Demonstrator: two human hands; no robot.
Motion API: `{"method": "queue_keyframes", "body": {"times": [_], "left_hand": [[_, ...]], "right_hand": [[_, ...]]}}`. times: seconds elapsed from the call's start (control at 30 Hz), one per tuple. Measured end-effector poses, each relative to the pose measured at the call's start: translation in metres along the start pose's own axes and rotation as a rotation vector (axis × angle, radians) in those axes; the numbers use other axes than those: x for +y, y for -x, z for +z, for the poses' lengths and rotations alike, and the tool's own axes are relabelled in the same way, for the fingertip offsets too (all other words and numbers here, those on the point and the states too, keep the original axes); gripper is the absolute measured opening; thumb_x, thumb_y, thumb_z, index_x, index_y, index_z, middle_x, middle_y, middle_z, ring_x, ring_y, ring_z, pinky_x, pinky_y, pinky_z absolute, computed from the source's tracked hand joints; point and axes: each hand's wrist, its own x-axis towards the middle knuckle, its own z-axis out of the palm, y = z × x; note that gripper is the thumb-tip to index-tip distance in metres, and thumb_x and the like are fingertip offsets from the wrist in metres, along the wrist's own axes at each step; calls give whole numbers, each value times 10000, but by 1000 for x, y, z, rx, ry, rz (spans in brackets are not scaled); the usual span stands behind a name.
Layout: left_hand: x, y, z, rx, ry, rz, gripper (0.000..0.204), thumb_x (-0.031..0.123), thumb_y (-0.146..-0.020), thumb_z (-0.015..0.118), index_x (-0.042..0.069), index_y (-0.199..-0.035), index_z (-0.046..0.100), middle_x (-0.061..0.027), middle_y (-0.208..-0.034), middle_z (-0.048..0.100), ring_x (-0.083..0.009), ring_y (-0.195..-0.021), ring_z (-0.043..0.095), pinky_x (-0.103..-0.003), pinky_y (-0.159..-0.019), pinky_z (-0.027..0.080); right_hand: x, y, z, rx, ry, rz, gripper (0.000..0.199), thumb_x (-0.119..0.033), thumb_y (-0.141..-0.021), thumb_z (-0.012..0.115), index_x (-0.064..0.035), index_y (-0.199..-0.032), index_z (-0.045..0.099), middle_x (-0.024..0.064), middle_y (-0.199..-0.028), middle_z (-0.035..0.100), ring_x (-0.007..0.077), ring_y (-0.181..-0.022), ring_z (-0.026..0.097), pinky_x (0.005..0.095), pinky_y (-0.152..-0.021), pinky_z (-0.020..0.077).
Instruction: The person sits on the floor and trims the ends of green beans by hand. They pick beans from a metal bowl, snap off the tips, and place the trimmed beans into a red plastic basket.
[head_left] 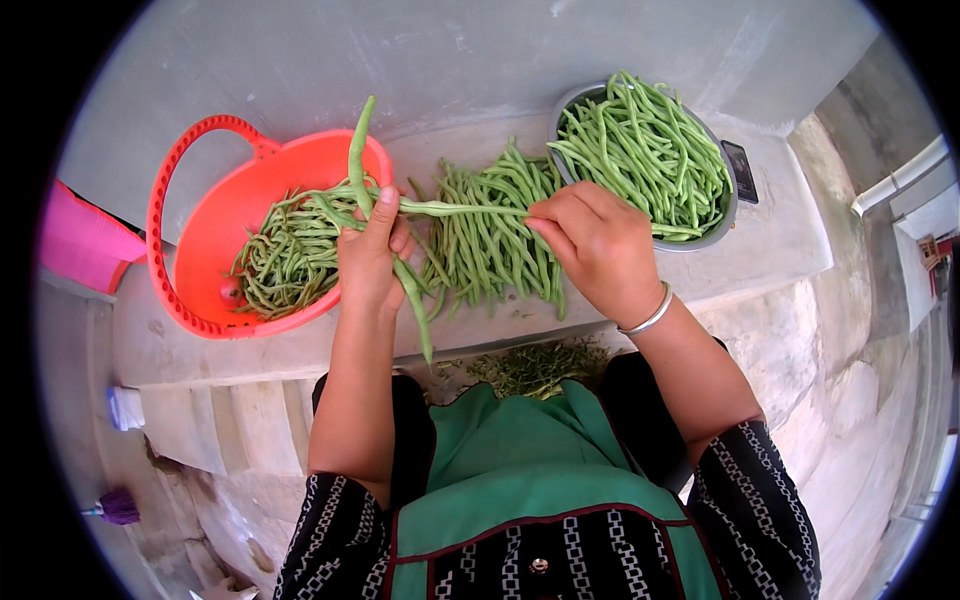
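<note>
My left hand is closed around a few green beans, one sticking up past the thumb and one hanging below the fist. Another long green bean stretches level from that fist to my right hand, whose thumb and fingers pinch its end. A silver bangle circles my right wrist. Beneath the stretched bean, a row of loose green beans lies on the concrete ledge. Just beyond my right hand stands a grey basin heaped with green beans.
Left of my hands, a red-orange basket with a raised handle holds thinner beans and a small red round thing. A dark phone-like device lies beside the basin. Green scraps lie below the ledge. A grey wall rises behind.
</note>
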Motion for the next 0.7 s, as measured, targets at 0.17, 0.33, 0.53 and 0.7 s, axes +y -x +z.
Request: {"method": "queue_keyframes", "body": {"times": [0.17, 0.33, 0.53, 0.7], "left_hand": [[-14, 5, 10, -80, 296, -356, 229, 228, -883, 600, 23, -981, 569, 30, -685, 474, -27, -481, 341, -174, -407, 280], [-32, 11, 13, -231, 286, -582, 273, 258, -900, 564, 6, -1003, 561, 33, -700, 506, -10, -445, 334, -157, -397, 280], [-6, 19, 14, -428, 253, -530, 223, 177, -880, 559, -6, -1004, 584, -7, -777, 608, -3, -450, 363, -143, -396, 279], [-2, 22, 9, -509, 4, -415, 284, 169, -856, 593, -11, -1074, 583, -46, -803, 629, -13, -456, 372, -153, -400, 293]], "right_hand": [[-23, -7, -10, 27, -240, -73, 141, -83, -691, 725, -59, -788, 625, 68, -754, 609, 221, -644, 590, 302, -536, 462], [-46, -7, -7, -96, -486, -153, 147, -98, -701, 715, -70, -811, 623, 62, -793, 610, 217, -653, 592, 302, -535, 462], [-19, 6, 2, -539, -395, -19, 170, -85, -731, 674, -100, -895, 632, 59, -804, 601, 231, -685, 590, 294, -592, 473], [11, 14, -1, -578, -758, 383, 231, -178, -812, 646, -70, -1015, 628, 37, -837, 601, 151, -706, 587, 269, -618, 478]]}}
